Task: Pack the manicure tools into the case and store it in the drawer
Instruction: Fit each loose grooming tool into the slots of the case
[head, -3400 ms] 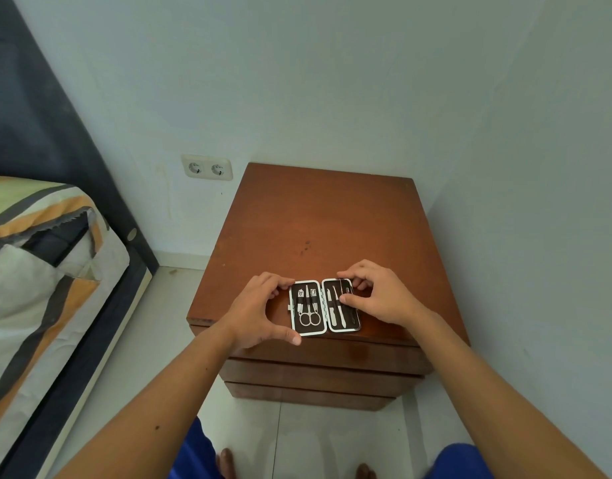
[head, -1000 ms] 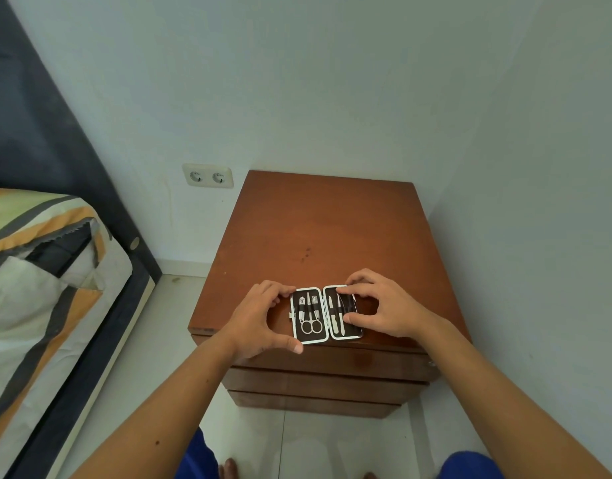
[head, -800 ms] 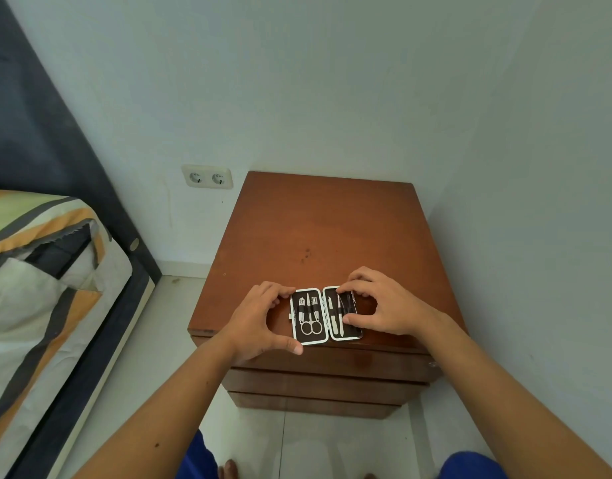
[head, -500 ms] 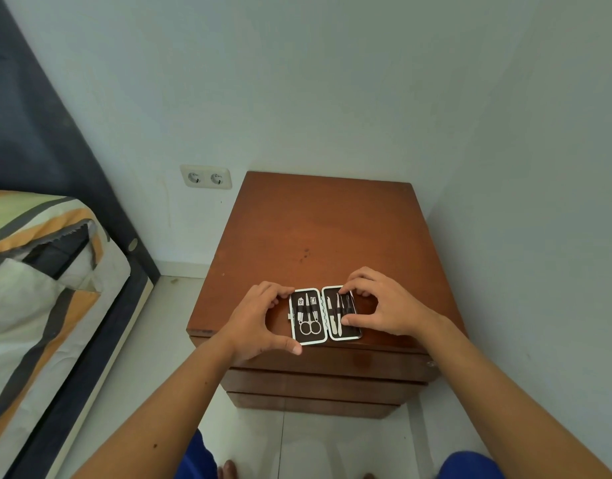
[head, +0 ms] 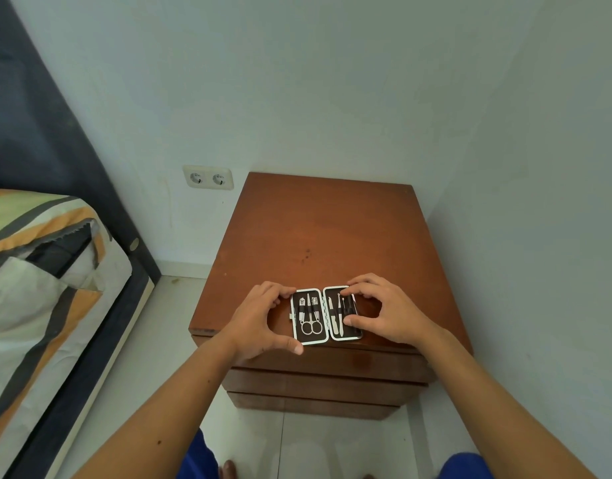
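The left hand [head: 259,323] curves its index finger and thumb round the left half of the one open manicure case [head: 325,315], the fingertips at its far corner and the thumb tip at its near corner, gripping that edge. The right hand [head: 389,311] lays curled fingers on the right half, its index tip at the far rim and its thumb pressing on the tools there. Between the hands the case lies flat, both halves up: the left half holds three tools, among them a pair of scissors [head: 311,321]; the right half shows about three more, partly hidden by the right fingers, so the count there is uncertain. Beneath lies a wooden nightstand [head: 318,229] with closed drawer fronts [head: 325,385] below the near edge. Beyond the left hand are a double wall socket [head: 208,178] and a bed [head: 38,271] with striped bedding.
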Demonstrator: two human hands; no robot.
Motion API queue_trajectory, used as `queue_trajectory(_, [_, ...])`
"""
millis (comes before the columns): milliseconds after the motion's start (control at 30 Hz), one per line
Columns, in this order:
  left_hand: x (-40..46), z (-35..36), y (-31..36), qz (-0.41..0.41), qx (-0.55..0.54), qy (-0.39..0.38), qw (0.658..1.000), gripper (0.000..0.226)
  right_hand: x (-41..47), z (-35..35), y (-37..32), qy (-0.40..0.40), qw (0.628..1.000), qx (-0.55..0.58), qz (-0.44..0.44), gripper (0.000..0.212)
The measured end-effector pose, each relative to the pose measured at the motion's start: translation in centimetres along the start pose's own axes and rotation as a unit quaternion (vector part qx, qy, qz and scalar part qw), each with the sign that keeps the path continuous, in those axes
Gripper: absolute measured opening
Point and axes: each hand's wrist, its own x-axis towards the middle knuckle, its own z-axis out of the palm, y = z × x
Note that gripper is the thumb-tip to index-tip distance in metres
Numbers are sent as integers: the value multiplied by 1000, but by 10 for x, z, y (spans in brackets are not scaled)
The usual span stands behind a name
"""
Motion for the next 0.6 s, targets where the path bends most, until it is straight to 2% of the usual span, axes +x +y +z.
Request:
queue_trajectory(100, [0, 0, 0, 2, -3, 4, 1000, 106, -8, 8, 0, 67, 997, 37, 30, 45])
queue_trajectory(167, [0, 0, 1, 3, -3, 7, 1000, 106, -14, 16, 0, 99, 993, 22, 64, 43])
queue_trajectory(333, [-1, 1, 2, 5, 1, 18, 1000, 106, -16, 29, -11, 113, 987, 23, 109, 31])
queue_trajectory(467, [-1, 2, 4, 3, 7, 23, 1000, 107, -15, 31, -25, 145, 969, 153, 130, 30])
queue_trajectory(600, [-1, 2, 4, 2, 2, 19, 1000, 106, -18, 35, -40, 146, 944, 275, 107, 38])
